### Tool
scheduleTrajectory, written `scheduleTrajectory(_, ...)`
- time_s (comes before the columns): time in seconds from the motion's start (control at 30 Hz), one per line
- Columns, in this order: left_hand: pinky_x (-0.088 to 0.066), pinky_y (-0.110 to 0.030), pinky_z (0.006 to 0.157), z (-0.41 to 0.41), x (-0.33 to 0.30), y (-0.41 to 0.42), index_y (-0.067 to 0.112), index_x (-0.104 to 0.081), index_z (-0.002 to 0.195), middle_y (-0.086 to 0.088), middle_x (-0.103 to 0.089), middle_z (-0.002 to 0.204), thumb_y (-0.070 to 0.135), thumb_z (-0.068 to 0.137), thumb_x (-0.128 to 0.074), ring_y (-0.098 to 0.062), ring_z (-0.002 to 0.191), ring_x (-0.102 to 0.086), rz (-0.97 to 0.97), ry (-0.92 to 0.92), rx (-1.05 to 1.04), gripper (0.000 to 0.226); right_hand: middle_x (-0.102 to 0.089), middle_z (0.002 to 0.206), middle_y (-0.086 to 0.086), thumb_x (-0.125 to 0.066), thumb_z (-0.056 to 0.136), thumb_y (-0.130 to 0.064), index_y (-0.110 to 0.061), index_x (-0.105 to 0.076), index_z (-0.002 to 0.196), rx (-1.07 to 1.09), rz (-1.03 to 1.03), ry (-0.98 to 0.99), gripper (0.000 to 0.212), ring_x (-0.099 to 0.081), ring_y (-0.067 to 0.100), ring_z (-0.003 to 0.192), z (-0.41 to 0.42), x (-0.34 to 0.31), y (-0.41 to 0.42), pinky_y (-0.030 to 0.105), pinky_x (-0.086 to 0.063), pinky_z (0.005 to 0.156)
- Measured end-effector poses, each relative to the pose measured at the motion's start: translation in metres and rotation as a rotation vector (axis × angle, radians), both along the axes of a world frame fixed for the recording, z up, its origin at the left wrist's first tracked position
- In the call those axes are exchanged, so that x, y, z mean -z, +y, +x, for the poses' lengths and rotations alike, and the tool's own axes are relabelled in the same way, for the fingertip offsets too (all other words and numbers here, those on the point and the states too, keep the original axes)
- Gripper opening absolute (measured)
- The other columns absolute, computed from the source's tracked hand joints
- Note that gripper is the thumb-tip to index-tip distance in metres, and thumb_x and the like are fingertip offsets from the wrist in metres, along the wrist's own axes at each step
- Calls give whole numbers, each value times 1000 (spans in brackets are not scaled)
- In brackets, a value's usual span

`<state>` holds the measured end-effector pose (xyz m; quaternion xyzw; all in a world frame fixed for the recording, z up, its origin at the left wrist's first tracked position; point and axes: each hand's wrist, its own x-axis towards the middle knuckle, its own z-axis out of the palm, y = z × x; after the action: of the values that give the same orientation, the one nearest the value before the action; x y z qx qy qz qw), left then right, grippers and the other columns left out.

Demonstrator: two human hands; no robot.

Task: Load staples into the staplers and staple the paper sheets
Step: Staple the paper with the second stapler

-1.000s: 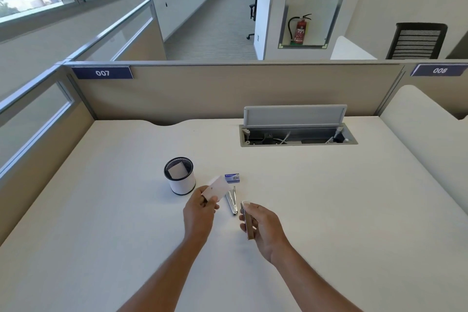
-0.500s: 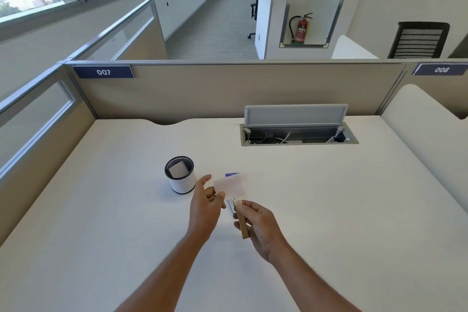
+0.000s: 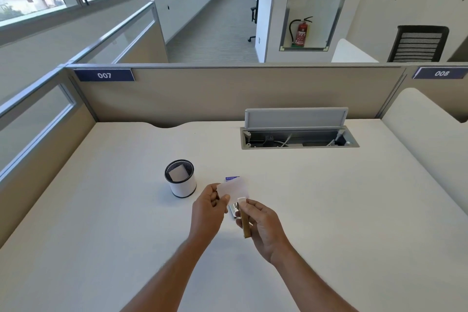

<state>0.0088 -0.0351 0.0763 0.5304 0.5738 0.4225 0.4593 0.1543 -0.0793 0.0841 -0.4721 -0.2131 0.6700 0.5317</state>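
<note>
My left hand (image 3: 207, 208) pinches a small white paper sheet (image 3: 234, 188) by its left edge and holds it above the desk. My right hand (image 3: 263, 225) grips a slim gold-coloured stapler (image 3: 245, 227), whose white tip touches the sheet's lower right corner. A second, metal stapler (image 3: 233, 208) lies on the desk just below the sheet, mostly hidden by it and my hands. A small blue staple box (image 3: 231, 178) peeks out behind the sheet's top edge.
A black-and-white mesh cup (image 3: 180, 178) with paper slips inside stands left of my hands. An open cable hatch (image 3: 298, 138) sits in the white desk (image 3: 354, 210) at the back right. Beige partition walls (image 3: 202, 94) close off the back and left sides.
My left hand turned the paper sheet flat and brought it rightward. My right hand moved the gold stapler up and left until its tip met the sheet's corner.
</note>
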Motion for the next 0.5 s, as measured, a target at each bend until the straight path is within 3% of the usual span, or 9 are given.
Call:
scheduleTrajectory(0.07,-48,-25,62,1,-1,1,27,-61,113,-17,-67,79,13,95,-66,-13,64,-57,3,7,1,23,-69,93,10,-71,90,-14,3,-74,102,0,-1,-5,21,-63,22,87,0,0,0,33,-54,80)
scheduleTrajectory(0.17,-49,-17,58,3,-4,-2,29,-59,112,3,-69,70,8,95,-65,-9,61,-59,4,-6,40,28,-71,96,12,-68,92,-14,0,-74,106,-3,13,-3,20,-63,23,90,-2,-1,1,35,-54,82)
scheduleTrajectory(0.5,-49,-16,61,4,-7,-5,24,-53,125,1,-70,72,7,95,-65,-9,62,-60,11,9,113,37,-74,110,16,-66,94,-16,-7,-74,113,-5,26,-31,23,-64,21,93,-3,-3,3,37,-53,84)
